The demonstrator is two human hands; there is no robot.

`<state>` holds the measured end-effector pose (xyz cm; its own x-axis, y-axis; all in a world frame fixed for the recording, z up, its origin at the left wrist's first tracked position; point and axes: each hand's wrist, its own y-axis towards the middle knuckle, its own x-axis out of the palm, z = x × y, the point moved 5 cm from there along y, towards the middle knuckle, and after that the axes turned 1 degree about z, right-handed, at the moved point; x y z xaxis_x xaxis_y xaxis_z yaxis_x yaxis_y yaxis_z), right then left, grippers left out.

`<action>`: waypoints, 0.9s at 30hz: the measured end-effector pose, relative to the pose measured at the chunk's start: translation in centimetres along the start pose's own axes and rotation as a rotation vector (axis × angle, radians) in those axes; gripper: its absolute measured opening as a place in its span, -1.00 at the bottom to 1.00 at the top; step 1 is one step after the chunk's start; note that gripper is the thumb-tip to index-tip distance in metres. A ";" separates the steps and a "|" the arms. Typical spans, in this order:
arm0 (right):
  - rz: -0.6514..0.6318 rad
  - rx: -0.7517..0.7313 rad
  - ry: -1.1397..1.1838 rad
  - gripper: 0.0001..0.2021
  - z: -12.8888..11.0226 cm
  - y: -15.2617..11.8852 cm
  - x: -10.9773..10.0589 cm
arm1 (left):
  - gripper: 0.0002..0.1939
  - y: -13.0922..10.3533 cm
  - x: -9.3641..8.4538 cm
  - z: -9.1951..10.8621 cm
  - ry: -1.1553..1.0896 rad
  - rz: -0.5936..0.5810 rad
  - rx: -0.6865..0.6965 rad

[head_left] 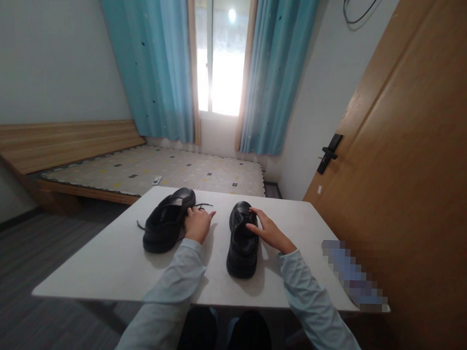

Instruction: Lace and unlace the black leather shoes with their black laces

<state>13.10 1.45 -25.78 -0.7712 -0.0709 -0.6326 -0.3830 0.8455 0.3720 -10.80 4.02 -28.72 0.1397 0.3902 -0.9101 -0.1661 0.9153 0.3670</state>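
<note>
Shoes: two black lace-up shoes stand on a white table point(111, 262) at the centre of the frame, toes pointing away from the viewer.
Left shoe point(166, 221): sits centre-left, angled to the upper right; its laces lie loose, one end trailing off its left side, another stretched toward the middle of the table.
Right shoe point(242, 241): sits just right of centre, pointing straight up the frame; whether its laces are tied is hard to tell.
Left hand point(197, 224): rests against the right side of the left shoe, fingers curled at the lace area; whether they pinch a lace I cannot tell.
Right hand point(268, 230): fingers spread lightly, fingertips touching the top and right side of the right shoe; nothing is gripped.
Progress: judging by the loose laces, lacing or tying looks barely begun on the left shoe; both shoes seem yet to be finished.
Containers: none on the table; both shoes look empty inside, though their openings are dark.
Surroundings: bed with a patterned mattress point(160, 167) at middle left, blue curtains point(160, 65) and a bright window at top centre, wooden door point(409, 176) on the right, a blurred patch at the table's lower right edge.
</note>
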 end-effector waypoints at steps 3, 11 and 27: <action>-0.009 -0.006 -0.007 -0.45 0.0 0.0 0.0 | -0.64 0.2 -1.5 0.4 -0.035 0.107 0.033; 0.000 -0.013 0.001 -0.45 0.2 0.0 0.1 | -0.80 0.0 -5.2 2.3 -0.193 0.294 0.112; -0.037 -0.087 -0.003 -0.60 -0.3 0.1 0.1 | -0.85 -3.6 -6.7 8.8 -0.847 0.036 0.751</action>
<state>12.78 1.38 -25.56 -0.7538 -0.0997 -0.6495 -0.4541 0.7934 0.4053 -2.52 -1.03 -22.30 0.8099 0.0983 -0.5783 0.4053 0.6188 0.6729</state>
